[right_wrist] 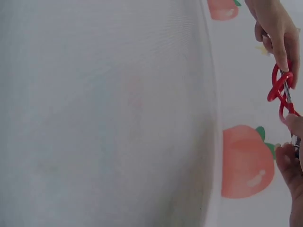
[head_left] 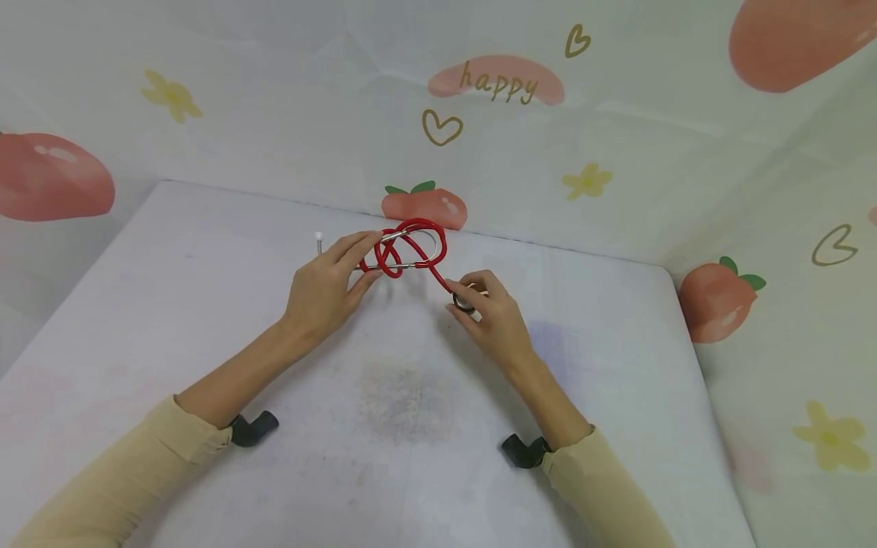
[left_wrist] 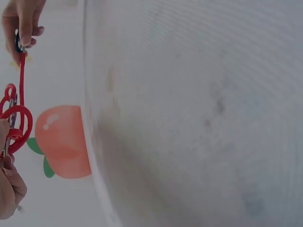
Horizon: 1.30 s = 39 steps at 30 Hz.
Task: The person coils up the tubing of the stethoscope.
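Observation:
A red stethoscope (head_left: 441, 262) with silver metal ear tubes is held up between both hands, its tubing looped around the ear tubes. My left hand (head_left: 325, 289) grips the looped tubing and ear tubes between thumb and fingers; a white ear tip (head_left: 319, 237) sticks out behind it. With thumb and fingers, my right hand (head_left: 495, 316) pinches the round chest piece (head_left: 464, 303), and a short run of red tubing stretches from there to the bundle. In the left wrist view the red loops (left_wrist: 21, 124) hang beside the left fingers. The right wrist view shows the red bundle (right_wrist: 282, 87) between the hands.
Beneath the hands lies a white-covered table (head_left: 288, 487) with faint greyish smudges. A pale curtain (head_left: 308, 91) printed with fruit, hearts and flowers stands behind the table and along its right side. Black wrist mounts (head_left: 255, 428) project from both sleeves.

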{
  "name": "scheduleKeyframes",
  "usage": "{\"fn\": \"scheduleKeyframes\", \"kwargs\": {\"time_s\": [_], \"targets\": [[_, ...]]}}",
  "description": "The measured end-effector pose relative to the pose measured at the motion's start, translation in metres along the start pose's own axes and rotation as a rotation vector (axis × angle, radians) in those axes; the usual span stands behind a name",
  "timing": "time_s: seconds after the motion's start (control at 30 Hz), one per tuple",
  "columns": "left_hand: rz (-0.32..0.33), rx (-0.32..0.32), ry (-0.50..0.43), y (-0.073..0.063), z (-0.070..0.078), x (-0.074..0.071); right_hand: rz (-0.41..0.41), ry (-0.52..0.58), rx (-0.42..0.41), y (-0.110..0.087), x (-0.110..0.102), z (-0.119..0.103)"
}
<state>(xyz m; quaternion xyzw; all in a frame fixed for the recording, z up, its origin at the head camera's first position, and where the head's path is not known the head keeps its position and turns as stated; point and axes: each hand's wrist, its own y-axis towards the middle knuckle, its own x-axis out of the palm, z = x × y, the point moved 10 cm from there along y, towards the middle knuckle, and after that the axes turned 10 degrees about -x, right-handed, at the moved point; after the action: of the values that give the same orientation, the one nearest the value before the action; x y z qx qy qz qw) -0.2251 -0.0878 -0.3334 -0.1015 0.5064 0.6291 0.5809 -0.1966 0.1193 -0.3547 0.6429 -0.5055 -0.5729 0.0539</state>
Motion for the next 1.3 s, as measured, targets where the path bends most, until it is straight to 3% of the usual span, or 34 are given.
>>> {"fn": "scheduleKeyframes", "kwargs": {"time_s": [0.23,0.43,0.8,1.0,1.3], "targets": [[-0.023,0.011,0.055,-0.001,0.001,0.005,-0.042,-0.079,-0.186,0.006,0.000,-0.022],[-0.061,0.024,0.104,-0.007,0.001,0.012,-0.073,-0.058,-0.245,0.006,0.000,-0.033],[-0.049,0.056,0.084,-0.007,0.006,0.012,0.076,0.207,-0.118,0.020,-0.021,-0.026],[-0.042,0.078,0.083,-0.007,0.009,0.010,0.103,0.342,-0.069,0.023,-0.022,-0.019],[-0.063,0.156,0.055,-0.012,0.020,0.010,0.173,0.384,0.061,0.027,-0.027,-0.002]]}}
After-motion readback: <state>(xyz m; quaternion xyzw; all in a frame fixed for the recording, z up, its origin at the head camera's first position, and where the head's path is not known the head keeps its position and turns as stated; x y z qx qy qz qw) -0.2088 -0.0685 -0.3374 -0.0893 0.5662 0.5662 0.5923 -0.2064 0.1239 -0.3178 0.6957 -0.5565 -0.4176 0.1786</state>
